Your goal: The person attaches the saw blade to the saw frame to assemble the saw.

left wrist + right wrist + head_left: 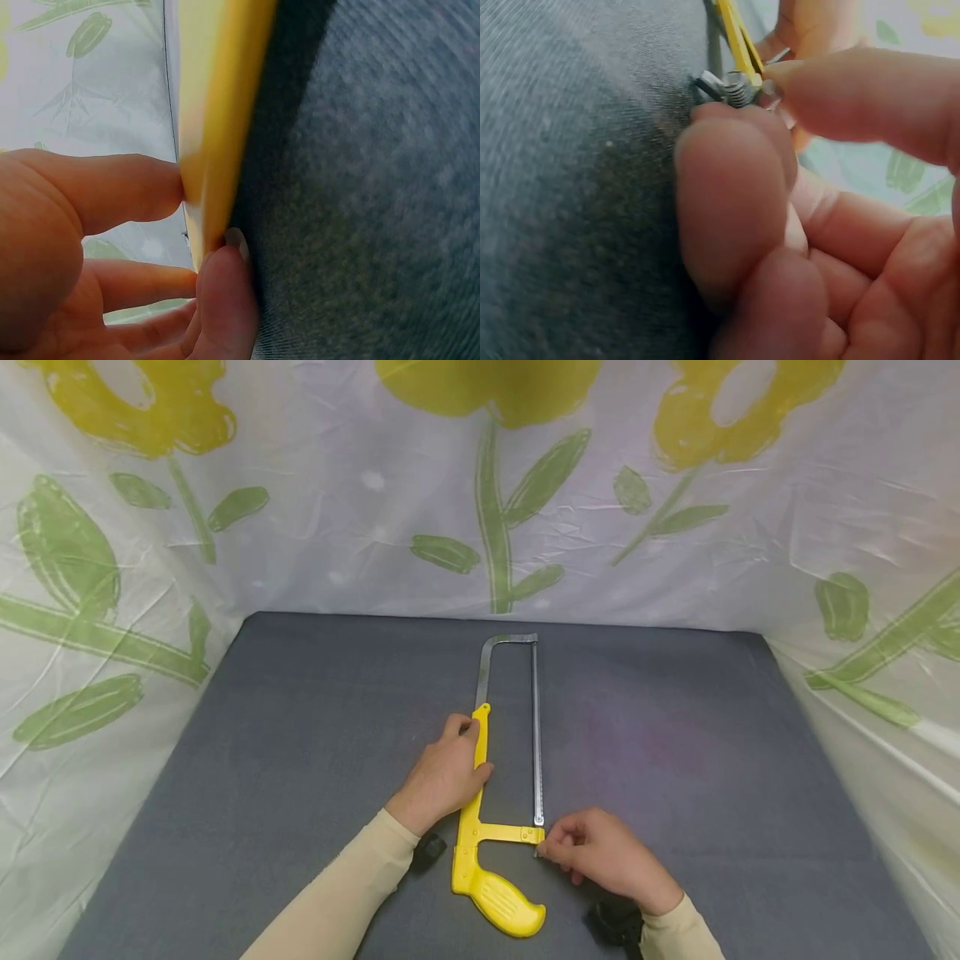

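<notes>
A hacksaw (469, 827) with a yellow handle and frame lies on the dark grey table, its silver bow (483, 672) pointing away and its handle toward me. The blade (537, 735) runs along the saw's right side. My left hand (442, 777) grips the yellow frame bar (217, 112) between thumb and fingers, midway up the saw. At the blade's near end, my right hand (607, 852) pinches a small metal wing nut (711, 86) between thumb and index finger. Threads of its screw (737, 91) show in the right wrist view; the fingers partly hide the nut.
Grey cloth covers the table (337, 693), which stretches to both sides of the saw. A pale curtain (322, 527) printed with yellow flowers hangs close behind the table and along its left and right edges.
</notes>
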